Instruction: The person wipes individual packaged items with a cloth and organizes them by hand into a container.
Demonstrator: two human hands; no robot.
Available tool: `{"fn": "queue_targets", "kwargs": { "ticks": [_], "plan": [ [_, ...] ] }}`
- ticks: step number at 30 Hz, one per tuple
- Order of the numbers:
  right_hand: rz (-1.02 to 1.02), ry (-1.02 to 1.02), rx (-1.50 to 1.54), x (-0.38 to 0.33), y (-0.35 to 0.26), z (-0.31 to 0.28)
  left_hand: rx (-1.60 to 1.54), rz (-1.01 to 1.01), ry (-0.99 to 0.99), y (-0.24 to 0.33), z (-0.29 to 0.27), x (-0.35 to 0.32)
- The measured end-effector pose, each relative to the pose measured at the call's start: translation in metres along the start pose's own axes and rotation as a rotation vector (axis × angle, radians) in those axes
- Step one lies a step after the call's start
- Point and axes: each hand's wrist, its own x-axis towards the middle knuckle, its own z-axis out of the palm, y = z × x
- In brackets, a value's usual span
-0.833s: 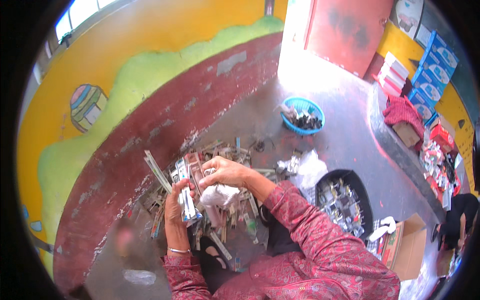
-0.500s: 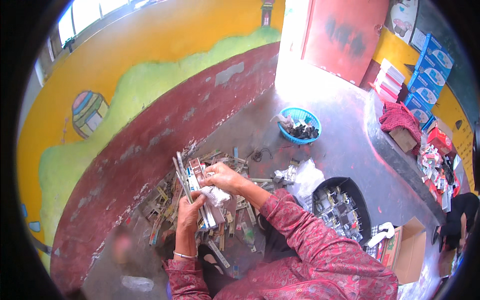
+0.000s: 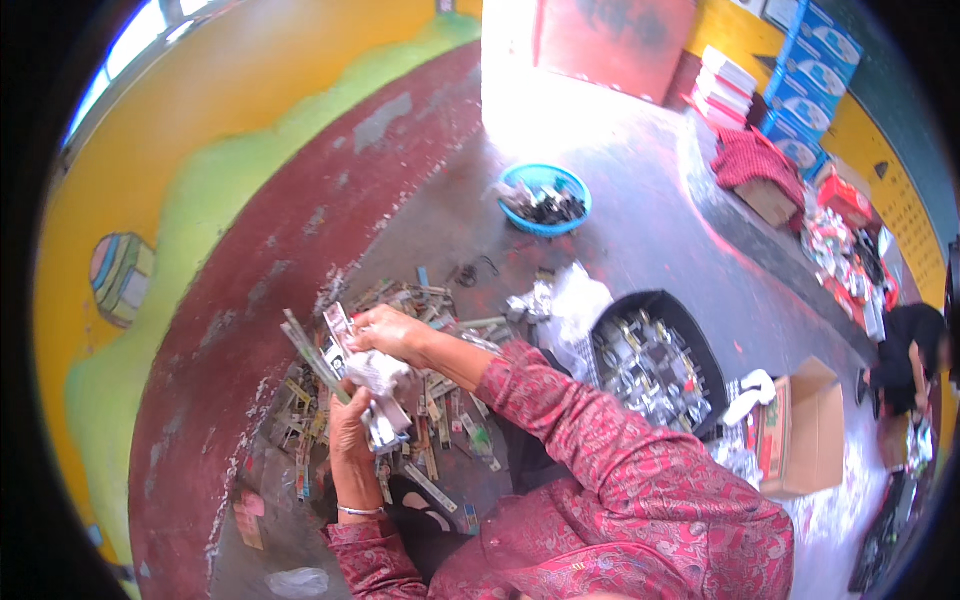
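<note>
My left hand [image 3: 350,435] is closed around a bundle of long, narrow flat strips [image 3: 312,355], which fan out up and to the left. Above it, my right hand [image 3: 390,335] has its fingers curled over a crumpled white cloth [image 3: 378,372], pressed against the strips. The fingertips are partly hidden by the cloth and the bundle. Below both hands, a loose pile of similar strips [image 3: 430,455] in pale, yellow and blue tones spreads over the floor.
A black tub [image 3: 720,375] of metallic parts is at my right, near an opened cardboard box [image 3: 815,430]. A blue basket [image 3: 545,228] of dark pieces stands farther off. White plastic [image 3: 580,305] lies between them. Another person [image 3: 905,350] is at far right; a painted wall [image 3: 270,240] curves along the left.
My view has turned, so the surroundings sit farther left and higher. Both hands still hold the bundle and cloth, and the strips between them have tilted.
</note>
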Motion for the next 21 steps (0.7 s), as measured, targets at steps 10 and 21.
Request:
{"fn": "queue_targets", "kwargs": {
  "ticks": [10,21],
  "plan": [
    [-0.177,0.041,-0.371,-0.01,-0.008,-0.009,0.017,-0.018,0.056,-0.012,-0.001,0.0],
    [-0.511,0.732,-0.151,0.01,-0.022,-0.03,0.132,-0.151,0.001,0.009,-0.007,0.003]
  ]
}}
